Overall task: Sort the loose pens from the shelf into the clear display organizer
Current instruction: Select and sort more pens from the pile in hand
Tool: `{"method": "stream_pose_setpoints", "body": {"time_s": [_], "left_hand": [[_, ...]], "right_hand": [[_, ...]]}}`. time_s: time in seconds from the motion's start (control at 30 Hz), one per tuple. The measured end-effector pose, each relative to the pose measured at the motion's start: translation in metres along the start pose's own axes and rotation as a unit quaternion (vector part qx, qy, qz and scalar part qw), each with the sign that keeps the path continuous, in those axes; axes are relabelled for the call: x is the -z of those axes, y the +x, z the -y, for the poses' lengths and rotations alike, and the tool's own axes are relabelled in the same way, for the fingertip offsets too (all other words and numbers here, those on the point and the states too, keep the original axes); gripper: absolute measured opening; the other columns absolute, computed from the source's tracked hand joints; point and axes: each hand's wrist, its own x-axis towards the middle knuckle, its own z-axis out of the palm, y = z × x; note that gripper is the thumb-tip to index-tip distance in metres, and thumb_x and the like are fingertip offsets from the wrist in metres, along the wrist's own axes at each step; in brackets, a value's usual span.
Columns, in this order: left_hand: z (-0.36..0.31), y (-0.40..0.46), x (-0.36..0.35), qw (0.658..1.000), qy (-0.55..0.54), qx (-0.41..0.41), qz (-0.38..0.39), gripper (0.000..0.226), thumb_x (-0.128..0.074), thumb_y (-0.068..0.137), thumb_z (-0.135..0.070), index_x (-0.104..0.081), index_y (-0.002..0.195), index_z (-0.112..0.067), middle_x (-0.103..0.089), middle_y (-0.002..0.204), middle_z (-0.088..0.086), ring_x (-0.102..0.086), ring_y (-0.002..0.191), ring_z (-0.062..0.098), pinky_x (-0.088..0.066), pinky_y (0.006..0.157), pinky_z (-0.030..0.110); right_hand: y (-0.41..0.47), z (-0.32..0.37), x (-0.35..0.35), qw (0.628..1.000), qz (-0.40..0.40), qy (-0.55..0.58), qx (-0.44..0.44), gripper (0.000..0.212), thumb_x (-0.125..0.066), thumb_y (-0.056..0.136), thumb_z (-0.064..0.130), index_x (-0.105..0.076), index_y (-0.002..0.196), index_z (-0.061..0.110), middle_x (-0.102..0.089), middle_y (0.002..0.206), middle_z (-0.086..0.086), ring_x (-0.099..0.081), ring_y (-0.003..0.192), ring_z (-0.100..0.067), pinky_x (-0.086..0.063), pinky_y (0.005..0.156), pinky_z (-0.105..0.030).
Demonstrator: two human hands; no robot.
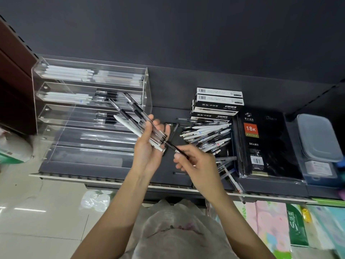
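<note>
A clear tiered display organizer [56,101] stands at the left of the dark shelf [168,75], with white and black pens lying in its upper tiers. My left hand [149,152] grips a bundle of several pens [130,116], clear ones with black grips and one white, fanned up toward the organizer. My right hand [194,161] pinches a single black pen [176,148] whose tip points at the bundle. A pile of loose pens [207,135] lies on the shelf just right of my hands, and more pens [227,171] sit near the front edge.
Stacked black-and-white pen boxes [216,105] sit behind the pile. A black diary [261,143] lies to the right, then a grey lidded plastic box [317,137]. A white plastic bag [177,230] hangs below the shelf edge [112,181]. Colourful packs [280,230] fill the lower right.
</note>
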Motion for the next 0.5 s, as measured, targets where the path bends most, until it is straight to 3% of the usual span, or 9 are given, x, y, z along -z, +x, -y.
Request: {"method": "stream_pose_setpoints", "body": {"time_s": [0.17,0.23,0.33,0.43,0.5], "left_hand": [[-0.003,0.006,0.007,0.998,-0.045,-0.024,-0.036,0.019,-0.037,0.1,-0.018,-0.056,0.1,-0.015,-0.063,0.079,-0.007,-0.061,0.066,0.004,-0.056,0.073,0.024],[0.001,0.006,0.008,0.997,0.059,-0.027,-0.031,0.016,-0.04,0.097,-0.017,-0.055,0.1,-0.014,-0.063,0.078,-0.006,-0.06,0.067,0.006,-0.055,0.069,0.024],[0.021,-0.003,0.003,0.968,0.252,0.002,-0.012,0.019,-0.038,0.1,-0.013,-0.057,0.101,-0.013,-0.066,0.075,-0.005,-0.065,0.073,0.01,-0.055,0.072,0.029],[0.035,-0.011,-0.002,0.947,0.32,0.021,0.01,0.022,-0.039,0.1,-0.013,-0.059,0.108,-0.01,-0.063,0.076,0.0,-0.068,0.083,0.019,-0.054,0.089,0.042],[0.038,-0.014,-0.006,0.938,0.343,0.037,0.036,0.023,-0.039,0.1,-0.013,-0.059,0.109,-0.009,-0.062,0.081,0.004,-0.068,0.084,0.023,-0.055,0.086,0.042]], "right_hand": [[-0.007,-0.006,0.025,0.99,-0.095,-0.068,0.073,0.016,-0.062,0.09,0.026,-0.069,0.104,0.022,-0.07,0.078,0.011,-0.067,0.068,-0.002,-0.052,0.063,-0.018],[-0.005,0.0,0.035,0.99,-0.126,0.008,0.07,0.01,-0.066,0.087,0.027,-0.069,0.097,0.025,-0.068,0.076,0.012,-0.064,0.067,-0.004,-0.049,0.064,-0.016],[0.018,0.017,0.044,0.982,-0.138,0.12,0.042,0.005,-0.063,0.087,0.017,-0.066,0.087,0.021,-0.06,0.07,0.014,-0.053,0.065,0.0,-0.043,0.062,-0.013],[0.049,0.035,0.057,0.99,-0.123,0.047,0.052,0.013,-0.057,0.093,0.021,-0.061,0.085,0.011,-0.056,0.068,0.014,-0.049,0.063,0.001,-0.041,0.06,-0.016],[0.068,0.045,0.063,0.995,-0.07,-0.036,0.059,0.016,-0.059,0.092,0.023,-0.061,0.086,0.008,-0.058,0.072,0.003,-0.05,0.063,-0.005,-0.043,0.063,-0.023]]}}
